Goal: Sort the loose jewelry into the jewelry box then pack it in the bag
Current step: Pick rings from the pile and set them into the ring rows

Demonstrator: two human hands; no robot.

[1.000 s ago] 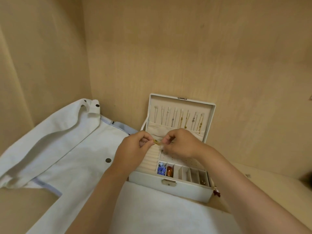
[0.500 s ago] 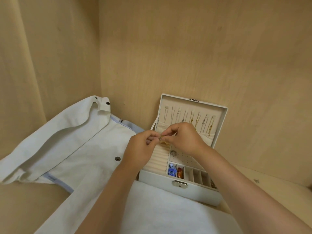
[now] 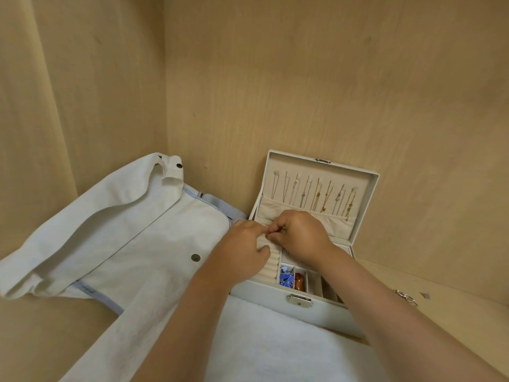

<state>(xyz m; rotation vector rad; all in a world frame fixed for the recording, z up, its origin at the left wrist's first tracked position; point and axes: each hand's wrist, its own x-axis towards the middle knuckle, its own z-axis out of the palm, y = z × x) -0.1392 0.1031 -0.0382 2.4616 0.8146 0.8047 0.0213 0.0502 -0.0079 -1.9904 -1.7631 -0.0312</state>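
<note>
Pinching a tiny gold piece [image 3: 266, 236], the left hand [image 3: 242, 253] and right hand [image 3: 301, 237] hover over the ring rolls [image 3: 271, 265] of the jewelry box [image 3: 264, 295]. Probably light, slippery and bendy, so fingertips only. The bag [image 3: 124, 244] lies at 9 o'clock.

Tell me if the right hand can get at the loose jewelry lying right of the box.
Probably, once freed. The right hand and left hand pinch a small piece over the box; the loose jewelry lies uncovered on the shelf, nothing between.
</note>
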